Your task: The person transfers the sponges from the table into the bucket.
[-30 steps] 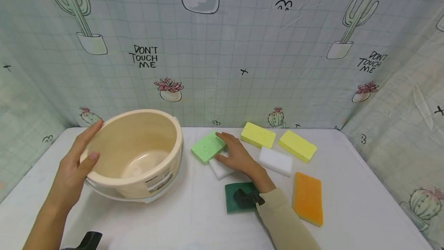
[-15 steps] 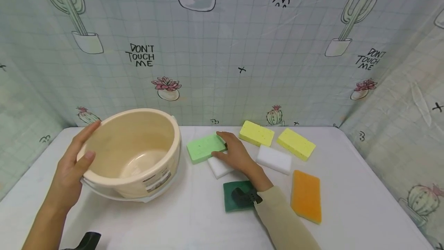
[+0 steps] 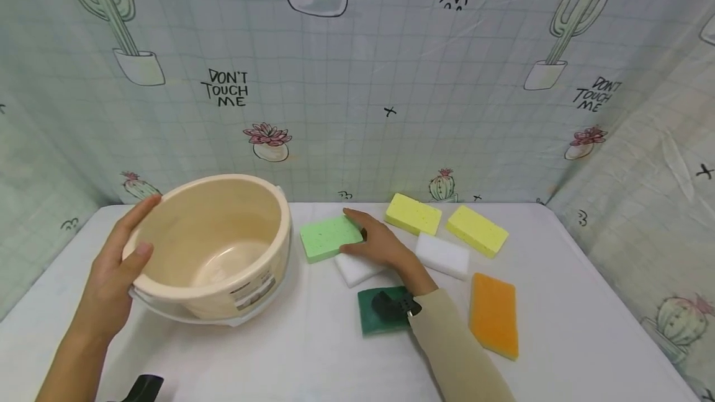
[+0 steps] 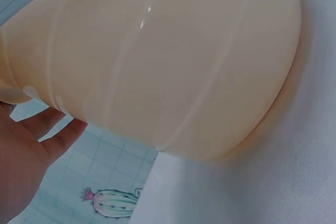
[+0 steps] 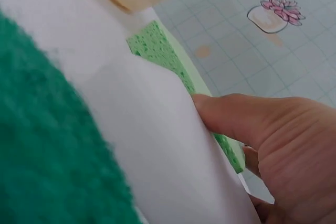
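Observation:
My left hand (image 3: 114, 265) grips the left rim of a cream bucket (image 3: 190, 228), thumb over the inside and fingers round the outer wall. The bucket tilts with its mouth toward me. In the left wrist view the bucket's ribbed wall (image 4: 173, 61) hides part of the fingers. To the right of the bucket, my right hand (image 3: 381, 242) pinches the right end of a light green sponge (image 3: 328, 241). The right wrist view has the thumb (image 5: 226, 111) on the sponge's near edge, with the other fingers mostly hidden behind. A white sponge (image 3: 353, 270) lies partly under this hand.
A dark green scouring pad (image 3: 371, 322) lies below my right wrist. Farther right are another white sponge (image 3: 443, 256), two yellow sponges (image 3: 413, 214) and an orange sponge (image 3: 494, 315). A patterned cloth (image 3: 335, 92) hangs behind the white table (image 3: 268, 365).
The light green sponge has turned slightly and shifted a little left, now lying more level across the view. My right hand has closed on its end. The left hand stays on the bucket.

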Demonstrator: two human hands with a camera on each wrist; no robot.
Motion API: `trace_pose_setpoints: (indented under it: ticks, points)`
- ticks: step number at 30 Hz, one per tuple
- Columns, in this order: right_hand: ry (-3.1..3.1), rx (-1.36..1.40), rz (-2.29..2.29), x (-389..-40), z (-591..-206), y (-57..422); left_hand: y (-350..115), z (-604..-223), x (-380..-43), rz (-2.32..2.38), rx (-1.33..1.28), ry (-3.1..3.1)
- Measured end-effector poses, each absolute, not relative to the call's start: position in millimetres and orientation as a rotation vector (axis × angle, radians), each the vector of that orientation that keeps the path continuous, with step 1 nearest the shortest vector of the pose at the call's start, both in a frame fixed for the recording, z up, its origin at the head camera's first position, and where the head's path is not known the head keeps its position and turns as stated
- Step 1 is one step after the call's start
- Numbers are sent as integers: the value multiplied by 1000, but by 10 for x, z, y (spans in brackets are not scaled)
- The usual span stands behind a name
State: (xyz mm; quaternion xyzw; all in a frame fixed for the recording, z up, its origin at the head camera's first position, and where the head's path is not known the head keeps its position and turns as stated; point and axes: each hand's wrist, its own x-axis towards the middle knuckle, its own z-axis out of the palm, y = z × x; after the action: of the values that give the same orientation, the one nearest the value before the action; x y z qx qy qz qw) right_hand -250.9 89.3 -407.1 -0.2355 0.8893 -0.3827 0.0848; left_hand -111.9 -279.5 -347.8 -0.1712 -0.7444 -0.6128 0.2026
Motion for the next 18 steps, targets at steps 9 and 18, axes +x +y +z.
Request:
trace_pose_setpoints:
  ticks: [9,18]
  points:
    - [2597,-661,-1177,-2543,-4045,847,-2785,-3473,-1109,-1743,-479,-2074]
    - [2751,-646,-1150,-2549,-4086,818,-2764,-3507,-1125,-1823,-489,-1987]
